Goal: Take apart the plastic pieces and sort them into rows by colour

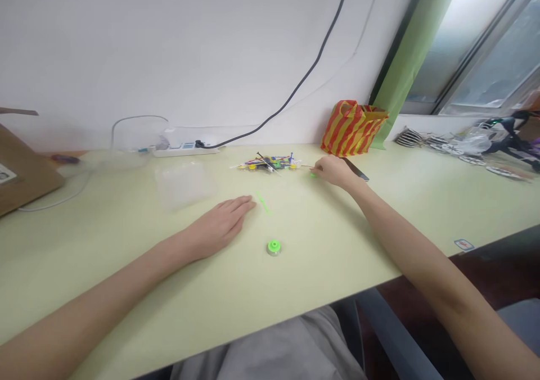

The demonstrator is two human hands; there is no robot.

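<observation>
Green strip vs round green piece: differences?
Shape: the green strip is long and thin; the round piece is a disc with a raised hub.
Place: the green strip lies by the left hand; the round piece, nearer the front edge of the table.
Shared: bright green, unheld.

Pale table (320, 267) | colourful parts pile (270, 163) | green strip (264, 202) | green-capped round piece (274, 247) | power strip (185, 152) | striped bag (350, 130)

Pale wall (169, 48), light yellow-green table (126, 295), green curtain (415, 48), bright window (489, 59) at right
</observation>
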